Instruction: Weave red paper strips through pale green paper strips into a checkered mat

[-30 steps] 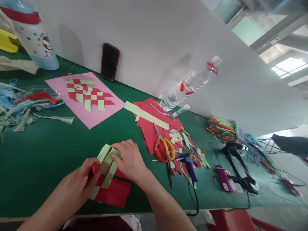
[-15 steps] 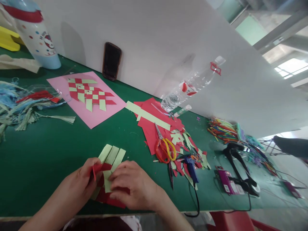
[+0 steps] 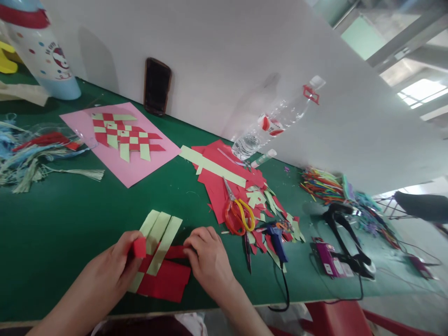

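Note:
Near the front edge of the table lie red and pale green paper strips, partly woven together [image 3: 164,280]. Three pale green strips [image 3: 160,229] point away from me, side by side. My left hand [image 3: 122,261] is closed at the left edge of the weave, with a folded red end showing at its fingertips. At the right, my right hand [image 3: 208,254] pinches the end of a red paper strip [image 3: 175,252], which runs left under a green strip. Part of the weave is hidden by my left hand.
A pink sheet [image 3: 131,175] bears a woven paper fish. Scissors [image 3: 240,215] lie on red paper scraps beside a blue glue gun [image 3: 278,245]. A plastic bottle [image 3: 276,123], a phone [image 3: 157,86], tassels [image 3: 31,158] and a black stand [image 3: 350,242] are around.
My right hand has moved right off the green strips and now grips a red strip's end. More of the red paper shows. The view has shifted slightly.

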`<act>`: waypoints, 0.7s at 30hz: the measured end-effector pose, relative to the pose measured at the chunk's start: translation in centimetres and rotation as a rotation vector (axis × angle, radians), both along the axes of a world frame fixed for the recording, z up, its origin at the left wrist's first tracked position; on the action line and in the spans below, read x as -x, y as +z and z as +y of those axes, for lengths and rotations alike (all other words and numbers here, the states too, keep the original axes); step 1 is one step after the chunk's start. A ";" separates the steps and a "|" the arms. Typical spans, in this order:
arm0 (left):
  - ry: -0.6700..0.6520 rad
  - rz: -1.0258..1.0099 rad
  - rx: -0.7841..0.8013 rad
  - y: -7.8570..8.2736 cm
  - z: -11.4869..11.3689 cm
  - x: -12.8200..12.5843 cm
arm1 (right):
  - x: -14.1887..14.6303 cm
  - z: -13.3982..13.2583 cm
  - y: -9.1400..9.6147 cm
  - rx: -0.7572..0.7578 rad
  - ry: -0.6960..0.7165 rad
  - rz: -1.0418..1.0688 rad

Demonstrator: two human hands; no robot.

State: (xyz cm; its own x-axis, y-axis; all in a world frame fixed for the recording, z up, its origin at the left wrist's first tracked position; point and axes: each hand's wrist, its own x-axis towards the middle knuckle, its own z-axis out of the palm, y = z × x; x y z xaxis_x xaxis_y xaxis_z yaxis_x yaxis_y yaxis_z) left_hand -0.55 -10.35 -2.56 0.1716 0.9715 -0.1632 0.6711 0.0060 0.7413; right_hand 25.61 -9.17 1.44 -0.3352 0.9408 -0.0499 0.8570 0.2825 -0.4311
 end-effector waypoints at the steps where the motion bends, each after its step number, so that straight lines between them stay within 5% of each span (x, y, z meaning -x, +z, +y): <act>1: 0.000 -0.003 -0.005 0.0 0.0 0.0 | 0.2 0.1 -0.1 -0.011 0.013 -0.011; 9: -0.033 -0.021 -0.021 -0.3 0.0 0.3 | 1.0 3.3 -0.6 -0.158 0.107 -0.115; 21: -0.020 -0.066 -0.120 -0.1 -0.1 0.1 | 3.6 10.3 0.7 -0.181 0.341 0.050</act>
State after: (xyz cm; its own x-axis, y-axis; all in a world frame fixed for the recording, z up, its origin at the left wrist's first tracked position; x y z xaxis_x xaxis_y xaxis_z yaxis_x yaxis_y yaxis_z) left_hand -0.63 -10.40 -2.64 0.1978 0.9797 -0.0335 0.6197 -0.0984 0.7786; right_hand 21.96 1.18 2.10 -0.6284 0.7668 0.1312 0.6798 0.6232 -0.3867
